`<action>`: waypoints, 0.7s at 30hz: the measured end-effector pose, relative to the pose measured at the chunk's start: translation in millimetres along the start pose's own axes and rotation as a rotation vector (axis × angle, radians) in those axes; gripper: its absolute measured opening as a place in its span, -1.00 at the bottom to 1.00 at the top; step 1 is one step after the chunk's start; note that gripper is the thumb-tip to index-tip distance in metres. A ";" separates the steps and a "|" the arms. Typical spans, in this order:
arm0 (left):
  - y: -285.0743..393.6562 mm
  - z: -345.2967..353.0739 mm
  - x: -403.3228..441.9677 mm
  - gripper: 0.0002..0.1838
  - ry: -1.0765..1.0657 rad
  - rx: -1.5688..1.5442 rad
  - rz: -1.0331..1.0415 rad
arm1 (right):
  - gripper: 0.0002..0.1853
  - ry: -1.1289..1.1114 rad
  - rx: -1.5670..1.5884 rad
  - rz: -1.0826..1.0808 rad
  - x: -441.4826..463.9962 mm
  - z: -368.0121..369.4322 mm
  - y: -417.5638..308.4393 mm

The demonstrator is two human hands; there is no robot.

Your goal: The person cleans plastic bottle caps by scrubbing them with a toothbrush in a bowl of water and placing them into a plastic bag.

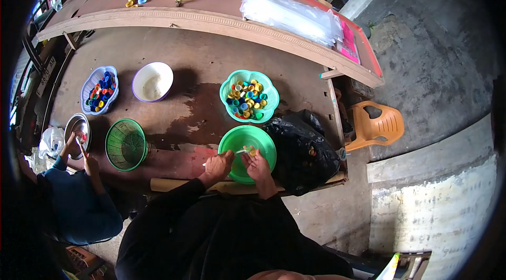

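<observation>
My left hand (pixel 217 168) is closed around a thin white-handled brush (pixel 241 151), which looks like a toothbrush; its head points right. My right hand (pixel 258 166) pinches a small yellowish bottle cap (pixel 252 151), and the brush head meets it. Both hands are over the rim and inside of a bright green basin (pixel 269 140) at the table's front edge. Behind the basin stands a mint-green basket (pixel 225 89) holding many bottle caps (pixel 246 98) in gold, blue, green and white. What lies in the basin is partly hidden by my hands.
A black plastic bag (pixel 303 153) lies right of the basin. Leftward are a green mesh basket (pixel 126 145), a white bowl (pixel 153 82) and a lilac basket (pixel 87 90) of caps. A co-worker (pixel 79 201) works over a steel bowl (pixel 84 124). A raised shelf (pixel 221 16) spans the back.
</observation>
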State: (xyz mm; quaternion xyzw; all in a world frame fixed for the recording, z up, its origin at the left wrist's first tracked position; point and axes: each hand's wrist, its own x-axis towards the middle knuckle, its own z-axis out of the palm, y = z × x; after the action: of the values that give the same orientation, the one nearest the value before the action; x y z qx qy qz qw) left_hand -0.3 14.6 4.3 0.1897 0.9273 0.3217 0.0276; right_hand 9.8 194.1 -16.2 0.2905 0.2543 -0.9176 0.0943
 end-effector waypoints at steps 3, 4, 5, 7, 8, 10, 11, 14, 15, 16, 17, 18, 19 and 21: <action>-3.9 5.1 -7.3 -0.80 0.030 -0.039 0.094 | -0.55 -0.045 -0.115 -0.082 -2.9 -0.8 -3.1; -8.4 5.5 -6.2 -0.80 0.029 -0.036 0.095 | -0.54 -0.055 -0.166 -0.121 -4.3 -0.1 -4.0; -12.2 3.1 -3.4 -0.79 0.033 -0.018 0.034 | -0.54 -0.055 -0.163 -0.122 -3.1 -1.4 -3.3; -15.5 1.5 3.6 -0.78 0.034 -0.002 -0.025 | -0.54 0.058 -0.704 -0.370 -1.3 -5.4 -3.5; -13.1 -5.4 7.8 -0.77 0.020 0.030 -0.063 | -0.42 0.073 -0.858 -0.452 -2.7 -2.4 -7.4; -7.2 -14.1 7.8 -0.76 -0.007 0.040 -0.065 | -0.33 0.048 -1.165 -0.560 -8.7 2.5 -12.8; -6.0 -12.8 5.4 -0.76 -0.005 0.042 -0.069 | -0.23 0.018 -1.471 -0.667 -10.7 6.2 -14.6; -8.0 -8.8 -2.2 -0.76 0.039 -0.017 0.108 | -0.04 0.003 -1.534 -0.674 -19.0 22.4 -20.6; -12.0 -10.2 1.3 -0.76 0.049 -0.013 0.105 | -0.02 -0.010 -1.532 -0.682 -21.4 28.8 -23.9; -15.8 -11.2 4.1 -0.77 0.003 0.025 0.035 | 0.03 -0.018 -1.514 -0.665 -20.8 29.3 -25.8; -15.5 -16.1 5.3 -0.77 -0.045 0.060 -0.037 | 0.03 -0.028 -1.518 -0.665 -21.6 32.8 -27.1; -13.0 -19.7 4.6 -0.77 0.000 0.000 0.030 | 0.03 -0.029 -1.546 -0.627 -22.8 36.1 -27.8; -8.8 -23.4 3.6 -0.77 0.007 0.002 0.024 | 0.04 -0.030 -1.572 -0.590 -23.8 39.8 -28.1; -1.5 -28.1 0.9 -0.76 -0.029 0.007 0.116 | 0.05 -0.014 -1.695 -0.603 -28.3 52.5 -30.1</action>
State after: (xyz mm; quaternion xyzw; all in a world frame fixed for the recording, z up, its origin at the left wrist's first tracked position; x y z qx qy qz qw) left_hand -6.4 -2.7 25.6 0.2478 0.9153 0.3169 0.0219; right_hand -2.3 193.1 49.6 0.0386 0.9108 -0.4096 0.0335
